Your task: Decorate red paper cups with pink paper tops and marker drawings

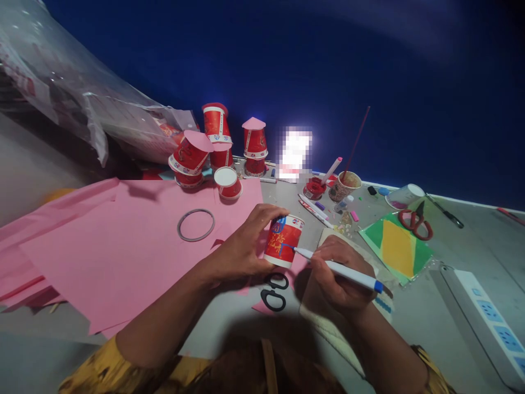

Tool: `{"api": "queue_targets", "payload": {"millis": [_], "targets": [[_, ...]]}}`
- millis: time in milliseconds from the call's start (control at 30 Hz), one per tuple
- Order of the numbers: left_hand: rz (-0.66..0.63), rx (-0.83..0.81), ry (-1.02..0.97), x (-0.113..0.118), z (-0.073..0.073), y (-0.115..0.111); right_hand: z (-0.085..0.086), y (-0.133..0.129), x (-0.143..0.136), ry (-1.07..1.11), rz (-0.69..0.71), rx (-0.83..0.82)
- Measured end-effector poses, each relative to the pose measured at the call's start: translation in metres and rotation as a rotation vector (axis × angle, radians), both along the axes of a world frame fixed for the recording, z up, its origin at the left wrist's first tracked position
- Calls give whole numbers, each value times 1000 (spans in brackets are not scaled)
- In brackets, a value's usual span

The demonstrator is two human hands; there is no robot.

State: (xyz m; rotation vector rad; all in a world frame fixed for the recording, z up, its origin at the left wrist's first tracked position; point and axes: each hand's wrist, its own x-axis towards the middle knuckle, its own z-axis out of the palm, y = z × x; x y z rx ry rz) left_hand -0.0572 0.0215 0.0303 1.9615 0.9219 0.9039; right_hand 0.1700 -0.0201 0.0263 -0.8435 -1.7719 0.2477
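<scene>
Between the thumb and fingers of my left hand (241, 243) is a red paper cup (293, 241), tilted over the table. Blue marks and gold characters show on its side. My right hand (338, 273) is closed around a white marker (353, 275) with a blue end. The marker's tip meets the cup's side beside a blue line. Under the cup lie scissors with black handles (274, 300), their blades hidden. A cloth (334, 331) lies beneath my right hand.
Pink paper sheets (102, 251) and a grey tape ring (179, 224) are at left. Stacked red cups with pink cone tops (254, 125) stand behind. Red-handled scissors (426, 232), a paint jar (315, 189), a brush cup (344, 189) and a power strip (471, 279) are at right.
</scene>
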Motion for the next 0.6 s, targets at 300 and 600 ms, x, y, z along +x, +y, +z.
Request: {"api": "queue_targets", "payload": {"millis": [300,600], "targets": [[-17,6,-26,0,-2,1,6,0,0,-16,44,-9],[12,13,-2,-2,-3,2,11,-1,-4,-62,94,-54]]}}
